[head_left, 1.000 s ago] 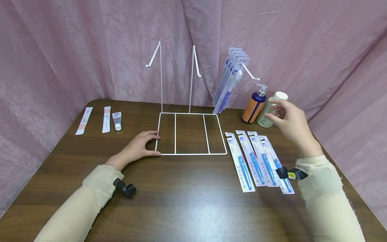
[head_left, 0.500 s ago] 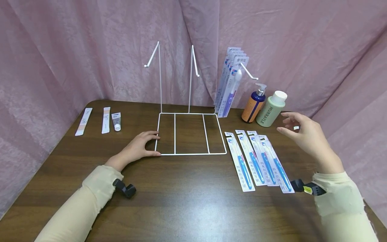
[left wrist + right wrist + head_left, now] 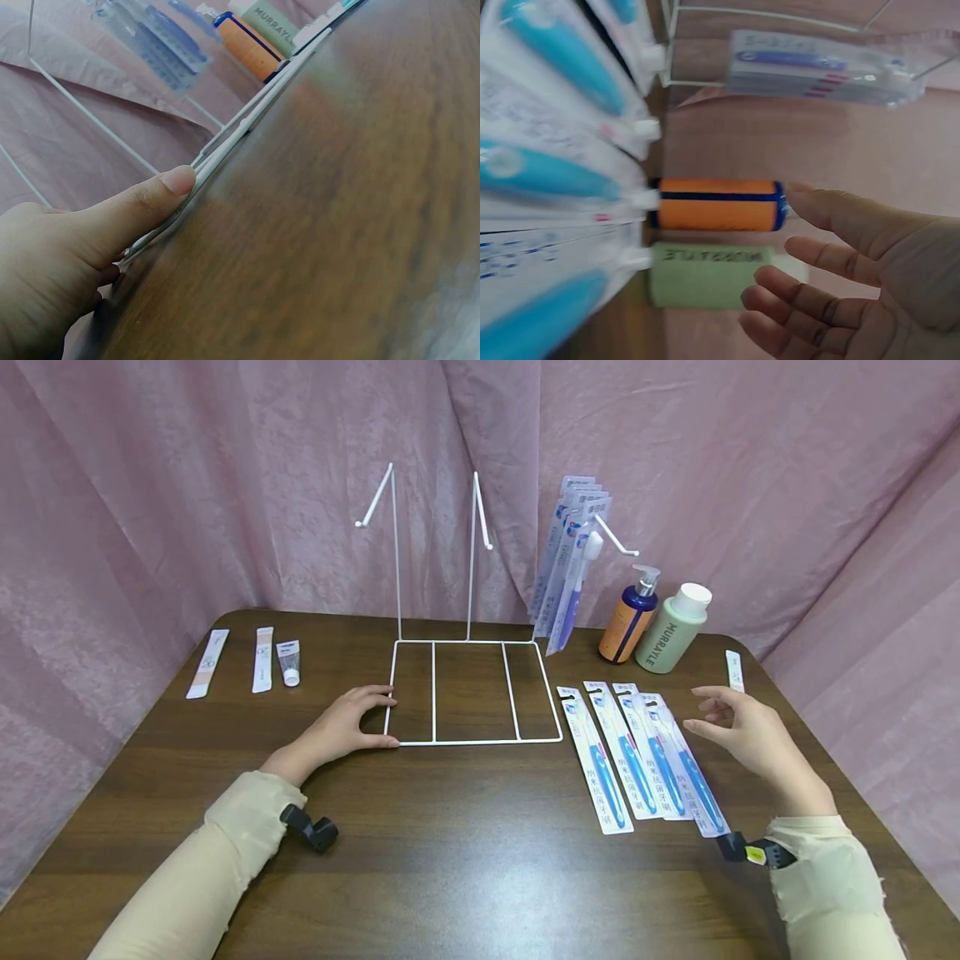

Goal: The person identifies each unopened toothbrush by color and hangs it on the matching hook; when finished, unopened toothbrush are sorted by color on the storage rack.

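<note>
A white wire display rack (image 3: 476, 742) stands on the table, with three arms above its base. My left hand (image 3: 330, 733) rests at the base's front left corner, thumb (image 3: 178, 180) on the front wire and fingers over the left one. Several packaged toothbrushes with purple handles (image 3: 570, 568) hang from the rack's right arm. Flat on the table to the right of the rack lie several packaged toothbrushes with blue handles (image 3: 603, 777). Beside the rightmost of these, my right hand (image 3: 750, 735) hovers with loosely bent fingers, holding nothing.
An orange and blue pump bottle (image 3: 628, 625) and a green bottle with a white cap (image 3: 672, 631) stand at the back right. A slim sachet (image 3: 734, 670) lies beyond my right hand. Two sachets (image 3: 207, 663) and a small tube (image 3: 289, 662) lie at the far left.
My right hand has moved away from the green bottle, to the right and then down toward the blue-handled toothbrushes. The hanging toothbrush packs have swung a little. My left hand stays put.
</note>
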The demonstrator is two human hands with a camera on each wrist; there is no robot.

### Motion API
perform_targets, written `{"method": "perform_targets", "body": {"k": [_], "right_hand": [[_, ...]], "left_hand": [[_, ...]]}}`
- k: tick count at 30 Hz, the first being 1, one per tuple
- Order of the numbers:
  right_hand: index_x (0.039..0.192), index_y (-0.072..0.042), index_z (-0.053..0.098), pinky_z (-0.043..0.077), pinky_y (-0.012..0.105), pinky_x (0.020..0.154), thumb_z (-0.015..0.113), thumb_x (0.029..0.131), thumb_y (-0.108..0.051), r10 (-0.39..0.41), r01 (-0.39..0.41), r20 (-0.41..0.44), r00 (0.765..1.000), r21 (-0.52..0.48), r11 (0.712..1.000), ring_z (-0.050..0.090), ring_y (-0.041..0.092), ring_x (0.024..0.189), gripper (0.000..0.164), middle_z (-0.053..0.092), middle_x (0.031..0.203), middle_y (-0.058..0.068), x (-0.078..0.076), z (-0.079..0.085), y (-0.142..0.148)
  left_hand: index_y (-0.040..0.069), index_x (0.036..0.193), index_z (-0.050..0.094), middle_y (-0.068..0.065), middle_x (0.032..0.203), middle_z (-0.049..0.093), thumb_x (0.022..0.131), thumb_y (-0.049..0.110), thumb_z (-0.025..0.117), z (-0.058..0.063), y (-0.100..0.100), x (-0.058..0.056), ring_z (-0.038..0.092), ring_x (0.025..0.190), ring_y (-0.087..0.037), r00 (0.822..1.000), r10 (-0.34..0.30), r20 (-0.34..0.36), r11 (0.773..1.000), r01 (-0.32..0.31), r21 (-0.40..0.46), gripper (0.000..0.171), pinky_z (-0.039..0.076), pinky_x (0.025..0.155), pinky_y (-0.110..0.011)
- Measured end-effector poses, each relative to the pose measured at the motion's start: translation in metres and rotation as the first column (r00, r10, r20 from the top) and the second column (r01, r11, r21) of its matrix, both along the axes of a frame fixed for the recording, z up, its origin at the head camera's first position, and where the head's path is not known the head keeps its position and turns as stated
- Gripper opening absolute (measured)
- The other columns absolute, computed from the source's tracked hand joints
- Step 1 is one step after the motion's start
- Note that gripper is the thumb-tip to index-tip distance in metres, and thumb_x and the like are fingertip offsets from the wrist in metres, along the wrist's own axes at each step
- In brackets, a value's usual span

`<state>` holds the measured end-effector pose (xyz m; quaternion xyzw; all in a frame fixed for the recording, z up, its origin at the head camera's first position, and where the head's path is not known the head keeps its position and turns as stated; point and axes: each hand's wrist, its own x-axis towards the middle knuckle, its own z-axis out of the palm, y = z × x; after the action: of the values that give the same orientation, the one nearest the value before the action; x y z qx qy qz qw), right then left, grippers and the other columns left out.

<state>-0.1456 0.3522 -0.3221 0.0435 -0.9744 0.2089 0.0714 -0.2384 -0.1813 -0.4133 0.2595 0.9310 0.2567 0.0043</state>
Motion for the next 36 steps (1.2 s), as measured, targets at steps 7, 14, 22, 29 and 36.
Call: {"method": "perform_targets", "body": {"k": [7,14,22,29,36], "right_hand": [[0.13,0.004,0.052,0.048,0.057,0.085,0.071,0.086,-0.029,0.0,-0.003,0.16,0.987,0.02,1.0,0.059,0.042,0.101,0.058,0.062,0.112,0.029,-0.008,-0.023,0.007],[0.126,0.005,0.053,0.049,0.05,0.079,0.074,0.083,-0.028,-0.001,-0.008,0.265,0.964,0.031,0.999,0.058,0.035,0.092,0.058,0.061,0.108,0.025,-0.014,-0.037,0.012],[0.128,0.006,0.05,0.049,0.049,0.078,0.077,0.08,-0.023,-0.012,-0.001,0.317,0.948,0.042,0.999,0.057,0.033,0.09,0.062,0.059,0.106,0.025,-0.016,-0.046,0.01],[0.127,0.01,0.051,0.05,0.048,0.078,0.079,0.077,-0.021,-0.017,-0.012,0.322,0.946,0.086,0.996,0.056,0.032,0.087,0.065,0.059,0.105,0.026,-0.018,-0.048,0.007],[0.126,0.014,0.05,0.049,0.051,0.08,0.078,0.078,-0.021,-0.019,-0.021,0.327,0.945,0.119,0.993,0.058,0.034,0.088,0.065,0.061,0.103,0.028,-0.019,-0.047,0.008]], "left_hand": [[0.006,0.133,0.056,-0.015,0.148,0.042,0.076,0.045,0.079,-0.001,-0.001,-0.001,0.034,0.139,-0.039,1.0,-0.002,0.005,1.0,0.002,-0.001,0.072,0.03,0.112,-0.059],[0.006,0.133,0.056,-0.014,0.149,0.042,0.076,0.046,0.078,-0.002,-0.001,-0.001,0.034,0.139,-0.039,1.0,0.001,0.01,1.0,-0.001,0.0,0.073,0.03,0.111,-0.06],[0.006,0.133,0.056,-0.014,0.148,0.043,0.076,0.045,0.078,-0.002,-0.001,-0.002,0.034,0.139,-0.038,1.0,0.003,0.004,1.0,-0.003,0.008,0.072,0.03,0.111,-0.06],[0.006,0.133,0.056,-0.015,0.148,0.043,0.075,0.046,0.078,0.0,-0.001,-0.001,0.034,0.138,-0.039,1.0,0.0,0.005,1.0,0.0,0.003,0.074,0.03,0.111,-0.06],[0.006,0.133,0.056,-0.015,0.148,0.043,0.075,0.045,0.079,-0.001,0.0,-0.002,0.035,0.138,-0.039,1.0,-0.001,0.002,1.0,0.001,0.0,0.073,0.03,0.112,-0.059]]}}
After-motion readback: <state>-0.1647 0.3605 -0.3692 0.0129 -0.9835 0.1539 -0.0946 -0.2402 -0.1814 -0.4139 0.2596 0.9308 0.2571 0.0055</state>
